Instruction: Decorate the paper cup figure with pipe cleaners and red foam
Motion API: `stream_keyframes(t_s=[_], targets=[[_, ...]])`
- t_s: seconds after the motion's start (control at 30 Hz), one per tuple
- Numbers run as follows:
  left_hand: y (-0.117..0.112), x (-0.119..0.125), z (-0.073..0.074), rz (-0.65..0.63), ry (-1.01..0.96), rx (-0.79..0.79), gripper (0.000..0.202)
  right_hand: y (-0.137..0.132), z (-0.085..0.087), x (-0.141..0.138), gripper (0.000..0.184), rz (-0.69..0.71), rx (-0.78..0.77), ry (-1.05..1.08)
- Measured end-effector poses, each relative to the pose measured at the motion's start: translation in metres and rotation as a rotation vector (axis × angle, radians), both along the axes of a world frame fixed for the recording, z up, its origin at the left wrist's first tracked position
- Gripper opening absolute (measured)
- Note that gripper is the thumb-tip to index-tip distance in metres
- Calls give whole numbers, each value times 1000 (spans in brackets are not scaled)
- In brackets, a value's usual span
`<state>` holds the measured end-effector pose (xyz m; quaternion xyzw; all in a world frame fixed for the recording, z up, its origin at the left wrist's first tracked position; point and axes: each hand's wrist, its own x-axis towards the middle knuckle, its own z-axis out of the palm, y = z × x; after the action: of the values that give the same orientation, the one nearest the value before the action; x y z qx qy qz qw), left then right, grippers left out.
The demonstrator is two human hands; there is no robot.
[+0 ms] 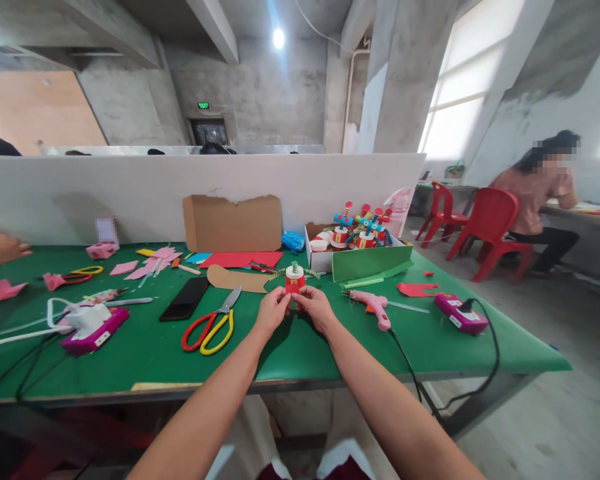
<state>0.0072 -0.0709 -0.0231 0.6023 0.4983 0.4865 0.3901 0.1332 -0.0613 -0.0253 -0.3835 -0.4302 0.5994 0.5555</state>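
A small red paper-cup figure (295, 280) with a white cap and green spring-like arms stands on the green table (145, 360). My left hand (271, 311) pinches its lower left side, fingers closed. My right hand (315, 307) grips its lower right side, fingers closed too. Both forearms reach in from the bottom of the view. Red-and-yellow scissors (211, 327) lie just left of my left hand. A pink glue gun (375, 307) lies right of my right hand, its black cord trailing off the table edge.
A box (325, 260) of finished figures (360, 230) stands behind, beside a green sheet (370, 262). Also about: a black phone (185, 299), red paper (240, 259), cardboard (233, 223), two pink power strips (461, 313) (95, 331). Another person's hand (0, 250) at far left; a seated person (540, 193) by red chairs (490, 230) right.
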Motion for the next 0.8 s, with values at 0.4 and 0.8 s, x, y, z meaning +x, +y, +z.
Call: stream_keyframes(t_s=[0.4,0.8], targets=[[4,-3,-3,67,-43,-79,27,5,1,5,39,-1,-45,-22],[1,-1,-2,39,83,-7,17,6,-10,-3,26,-75,126,-352]])
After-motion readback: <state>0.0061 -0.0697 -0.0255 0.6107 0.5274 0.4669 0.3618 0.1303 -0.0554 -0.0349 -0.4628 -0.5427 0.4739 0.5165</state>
